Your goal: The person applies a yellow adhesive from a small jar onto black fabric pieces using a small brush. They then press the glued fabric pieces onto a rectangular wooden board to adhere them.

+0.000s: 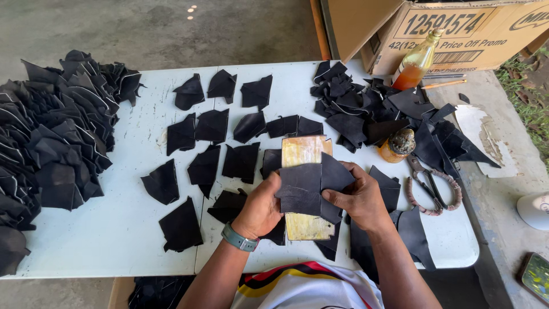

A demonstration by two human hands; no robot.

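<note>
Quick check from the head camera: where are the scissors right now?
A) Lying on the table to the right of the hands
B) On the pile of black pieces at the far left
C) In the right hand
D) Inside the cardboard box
A: the scissors lie on the white table, right of the right hand, which with the left hand holds a black piece.

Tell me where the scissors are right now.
In the head view, the scissors lie on the white table beyond the right hand, below the small glue jar.
</note>
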